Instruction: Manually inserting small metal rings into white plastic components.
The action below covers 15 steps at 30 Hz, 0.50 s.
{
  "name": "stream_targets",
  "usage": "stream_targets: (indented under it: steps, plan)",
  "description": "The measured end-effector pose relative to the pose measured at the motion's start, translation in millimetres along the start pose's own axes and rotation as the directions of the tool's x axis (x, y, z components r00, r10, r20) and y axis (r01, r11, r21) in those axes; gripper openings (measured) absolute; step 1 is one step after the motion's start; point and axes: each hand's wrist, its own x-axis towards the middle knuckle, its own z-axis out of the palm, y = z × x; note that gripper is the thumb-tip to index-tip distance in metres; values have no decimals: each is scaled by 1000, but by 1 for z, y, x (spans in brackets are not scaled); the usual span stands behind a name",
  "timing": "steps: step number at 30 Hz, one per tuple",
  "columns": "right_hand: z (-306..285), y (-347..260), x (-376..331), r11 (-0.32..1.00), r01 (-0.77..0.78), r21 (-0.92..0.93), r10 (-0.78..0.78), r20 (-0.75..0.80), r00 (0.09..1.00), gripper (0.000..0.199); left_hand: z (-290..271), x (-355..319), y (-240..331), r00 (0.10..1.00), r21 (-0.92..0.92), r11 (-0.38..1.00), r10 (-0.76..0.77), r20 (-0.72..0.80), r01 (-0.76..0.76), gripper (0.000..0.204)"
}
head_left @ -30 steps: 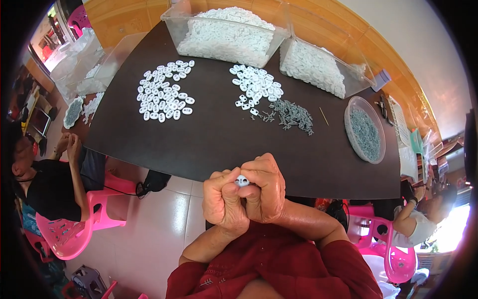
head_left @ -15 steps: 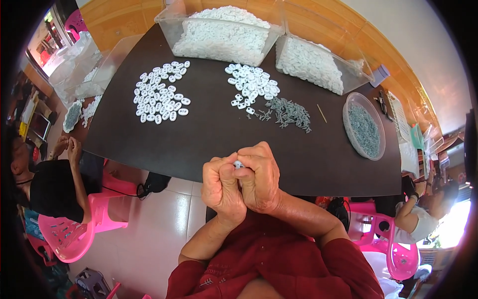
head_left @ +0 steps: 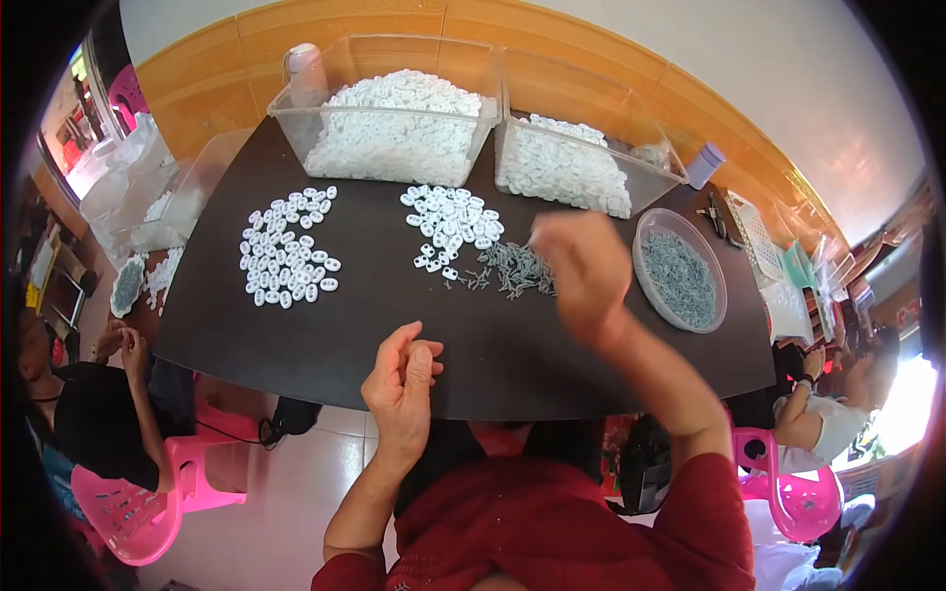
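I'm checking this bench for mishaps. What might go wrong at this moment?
The right hand is blurred, raised over the loose pile of small grey metal pieces; a careless sweep could scatter them into the white plastic pieces beside them. The left hand is curled at the table edge; anything small in its grip could drop to the floor.

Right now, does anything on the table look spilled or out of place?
Nothing stands out. White parts and grey screws lie in loose piles on the table, bins upright. The right hand is blurred.
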Motion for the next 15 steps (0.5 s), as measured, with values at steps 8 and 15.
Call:
stream_targets:
  steps: [8,15]
  plan:
    - [-13,155,70,853,-273,-445,280,-52,959,13,-2,10,-3,988,-4,989,-147,51,147,23]
    - [12,109,44,930,-23,-366,16,-22,1000,18,-15,54,9,987,442,891,34,160,-103,16]
